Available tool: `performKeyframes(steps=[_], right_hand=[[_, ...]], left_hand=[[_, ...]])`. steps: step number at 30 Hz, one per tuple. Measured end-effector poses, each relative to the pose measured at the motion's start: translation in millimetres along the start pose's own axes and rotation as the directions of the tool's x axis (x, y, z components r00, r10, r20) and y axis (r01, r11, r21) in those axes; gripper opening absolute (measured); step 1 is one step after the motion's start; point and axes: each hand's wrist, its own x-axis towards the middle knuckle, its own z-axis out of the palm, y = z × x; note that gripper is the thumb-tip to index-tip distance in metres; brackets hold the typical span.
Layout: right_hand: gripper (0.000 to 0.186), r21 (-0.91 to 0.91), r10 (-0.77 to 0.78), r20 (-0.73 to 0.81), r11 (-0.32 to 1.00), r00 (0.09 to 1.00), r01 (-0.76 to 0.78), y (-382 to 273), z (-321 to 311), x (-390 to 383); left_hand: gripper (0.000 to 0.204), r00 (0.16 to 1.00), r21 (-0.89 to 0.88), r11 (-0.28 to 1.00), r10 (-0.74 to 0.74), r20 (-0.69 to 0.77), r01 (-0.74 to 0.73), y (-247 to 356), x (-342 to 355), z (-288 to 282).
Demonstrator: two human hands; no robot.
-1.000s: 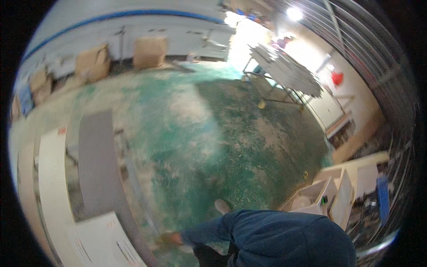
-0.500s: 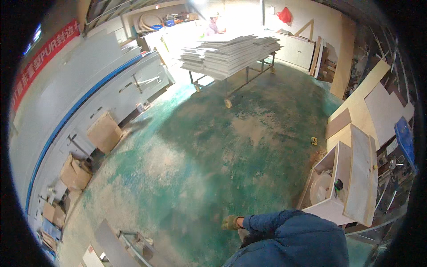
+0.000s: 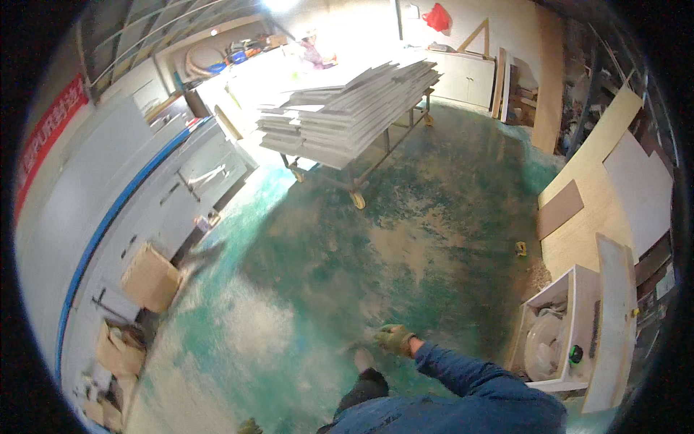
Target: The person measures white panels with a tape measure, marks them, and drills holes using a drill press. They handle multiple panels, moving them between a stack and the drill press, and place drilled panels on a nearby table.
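Note:
My right hand (image 3: 396,340), in a greenish work glove, hangs over the green floor in front of me at the end of a blue sleeve. Its fingers are loosely bent and somewhat apart, and I see nothing in them. It touches nothing; a shoe (image 3: 363,359) of mine shows on the floor beside it. At the lower edge only a bit of my gloved left hand (image 3: 249,427) comes into view, its fingers mostly cut off. Ahead stands a wheeled metal cart (image 3: 387,139) bearing a tall, uneven stack of pale panels (image 3: 347,119).
A long grey machine (image 3: 137,188) with a blue rail runs along the left, cardboard boxes (image 3: 150,278) beside it. On the right are leaning boards (image 3: 589,188) and a white open cabinet (image 3: 575,304) with things inside. Another person (image 3: 312,54) is behind the cart.
I have moved forward; the cart appears larger. My right hand has swung forward. My shoe and a bit of my left glove have come into view, while the near-left frame has gone out.

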Motion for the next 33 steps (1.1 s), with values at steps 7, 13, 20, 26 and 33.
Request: performKeyframes(steps=[7,13,20,26,33], right_hand=[[0.04,0.097,-0.047,-0.23,0.993,0.972,0.071,-73.0,-97.5,67.5],[0.047,0.837,0.15,-0.197,0.54,0.969,0.087,-48.7,-170.3,177.1],[0.052,-0.625,-0.226,-0.514,0.759,0.827,-0.181,-186.6,-289.3,378.1],[0.032,0.101,-0.425,-0.532,0.827,0.733,0.553,-461.3,-321.1,434.6],[0.04,0.146,-0.397,-0.698,0.736,0.596,0.661,-618.9,-342.6,468.5]], left_hand=[[0.038,0.984,-0.734,0.659,-0.056,0.17,0.164,336.3,205.7,-141.6],[0.042,0.977,-0.896,0.432,0.211,-0.014,-0.106,575.4,309.0,-243.3],[0.044,0.976,-0.915,0.403,0.208,0.063,-0.026,684.8,438.3,-259.3],[0.018,0.977,-0.918,0.396,0.207,0.055,-0.033,750.7,519.6,-322.2],[0.053,0.923,-0.903,0.322,0.348,-0.166,-0.284,902.8,642.4,-430.3]])
